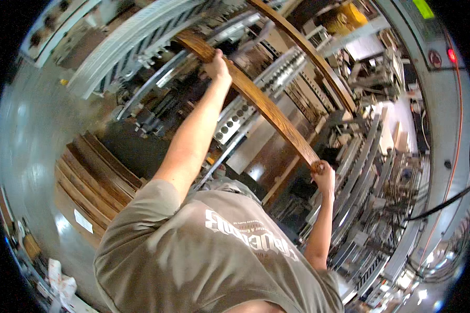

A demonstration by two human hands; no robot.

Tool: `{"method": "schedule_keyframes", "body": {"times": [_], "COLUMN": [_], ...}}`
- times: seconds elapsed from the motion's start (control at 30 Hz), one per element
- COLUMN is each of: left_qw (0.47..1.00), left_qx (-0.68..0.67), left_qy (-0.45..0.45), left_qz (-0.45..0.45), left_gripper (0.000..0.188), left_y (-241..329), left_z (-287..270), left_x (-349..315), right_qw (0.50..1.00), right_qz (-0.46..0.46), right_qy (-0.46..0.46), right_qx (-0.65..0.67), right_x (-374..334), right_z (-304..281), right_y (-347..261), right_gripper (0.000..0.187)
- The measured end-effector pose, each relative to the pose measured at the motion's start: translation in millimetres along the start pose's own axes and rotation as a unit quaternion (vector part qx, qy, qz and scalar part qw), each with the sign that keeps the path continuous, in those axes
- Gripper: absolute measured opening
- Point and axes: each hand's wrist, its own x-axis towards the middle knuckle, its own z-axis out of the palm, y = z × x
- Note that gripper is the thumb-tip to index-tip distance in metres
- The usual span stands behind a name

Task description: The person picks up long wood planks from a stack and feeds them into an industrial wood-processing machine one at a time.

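A long brown wooden board (269,110) with visible grain runs slantwise in front of me, over the metal frame of a machine. My left hand (218,68) is closed round it, a good way in from its far left end. At the near right end my right hand (324,176) has its fingers wrapped over the board's tip. Part of the left fingers is hidden behind the board's edge. Farther off, a second wooden board (310,51) lies on the machine, roughly in line with the first.
Metal rails (292,65) with rows of holes cross the machine under the board. To my left stands a stack of dark boards (91,177) with a white paper sheet (83,220) on its side. A grey cabinet (425,31) with a red light rises at the right.
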Motion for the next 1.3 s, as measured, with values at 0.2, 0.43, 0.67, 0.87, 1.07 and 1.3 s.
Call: {"method": "schedule_keyframes", "body": {"times": [0.2,0.43,0.67,0.87,1.07,1.3], "left_qw": [0.99,0.991,0.996,0.986,0.981,0.984], "left_qx": [0.031,0.095,0.05,0.129,0.053,0.044], "left_qy": [0.101,0.086,0.055,0.081,0.092,0.095], "left_qz": [0.089,0.024,0.04,0.068,0.159,0.143], "left_gripper": [0.031,0.058,0.057,0.045,0.017,0.018], "left_y": [-43,1,15,8,-16,-13], "left_z": [8,10,-9,11,3,5], "left_x": [19,-25,-2,-27,13,-2], "right_qw": [0.998,0.982,0.992,0.988,0.978,0.975], "right_qz": [0.043,0.131,0.074,0.082,0.097,0.135], "right_qy": [-0.033,-0.063,-0.062,-0.045,-0.054,-0.046], "right_qx": [0.034,0.118,0.08,0.126,0.176,0.168], "right_x": [-2,-2,16,-4,2,-4], "right_z": [1,1,-3,6,4,-2], "right_y": [27,20,-20,22,3,-7], "right_gripper": [0.043,0.053,0.049,0.047,0.045,0.042]}}
